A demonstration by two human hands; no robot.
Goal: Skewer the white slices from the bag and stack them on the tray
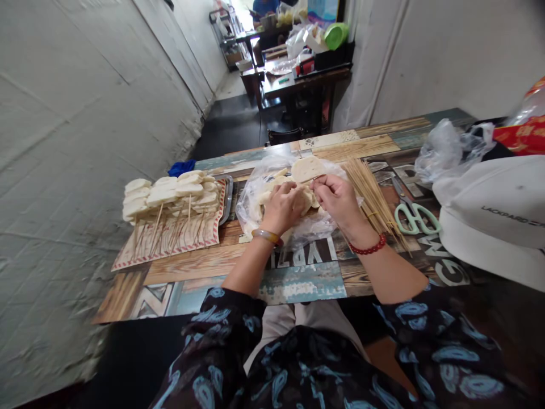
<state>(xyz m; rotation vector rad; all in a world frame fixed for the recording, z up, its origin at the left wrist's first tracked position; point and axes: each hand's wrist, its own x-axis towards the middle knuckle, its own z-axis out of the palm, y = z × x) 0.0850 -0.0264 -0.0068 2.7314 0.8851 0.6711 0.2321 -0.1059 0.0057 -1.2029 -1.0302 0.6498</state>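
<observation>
Pale flat slices (307, 169) lie in an open clear plastic bag (247, 213) at the middle of the table. My left hand (281, 205) rests over the slices, its fingers bent onto one of them. Beside it my right hand (336, 199) is closed in a pinch on a thin wooden skewer, whose tip points toward the slices. A bundle of bare skewers (374, 201) lies just right of the bag. On the left, skewered slices (164, 193) are piled on a tray (229, 199) lined with striped paper (187, 236).
Green-handled scissors (415, 218) lie right of the skewers. A white cap (494, 216) and a crumpled plastic bag (447, 150) are at the right. A blue cloth (181, 168) lies behind the tray, near the wall. A cluttered second table (289, 85) and a person (264, 7) are farther back.
</observation>
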